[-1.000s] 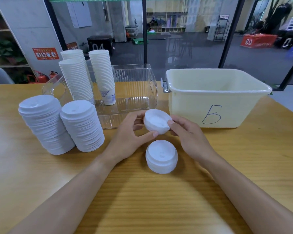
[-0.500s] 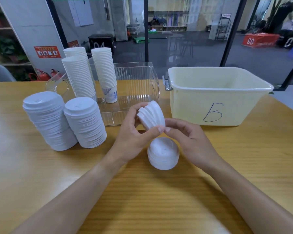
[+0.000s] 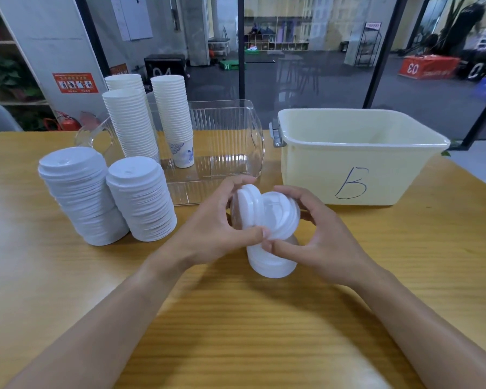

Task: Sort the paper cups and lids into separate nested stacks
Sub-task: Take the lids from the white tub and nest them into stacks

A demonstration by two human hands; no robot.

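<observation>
Left hand (image 3: pixel 213 220) pinching small clump of lids (image 3: pixel 249 204), tipped on edge, faces turned toward right. Right hand (image 3: pixel 312 234) curled round one lid (image 3: pixel 281 217), rim touching clump, apparently peeling apart or nesting; can't tell which. Thumbs nearly touching below. Directly under grip, short lid stack (image 3: pixel 272 263) on table (image 3: pixel 236 318), partly hidden by right thumb. Probable next move straight down onto it. Tall lid stacks (image 3: pixel 110 192) well left; cup stacks (image 3: pixel 149 119) behind them.
</observation>
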